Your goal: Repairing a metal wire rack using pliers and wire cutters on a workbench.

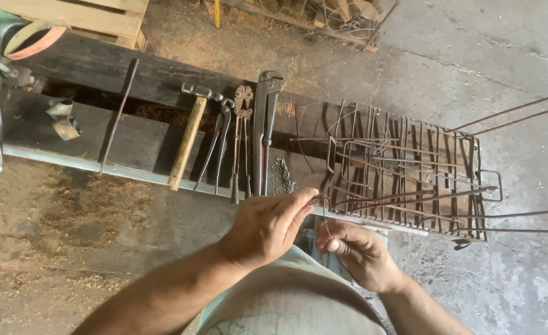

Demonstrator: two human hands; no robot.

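While our left hand (268, 226) pinches a thin wire (325, 217) by the rebar cage (410, 180), our right hand (354, 251) closes round it; pliers (242, 142) lie near.

One head-worn camera is looking steeply down from close above the workbench (131, 139), facing its near edge; dusty floor is showing beyond the far edge and below.
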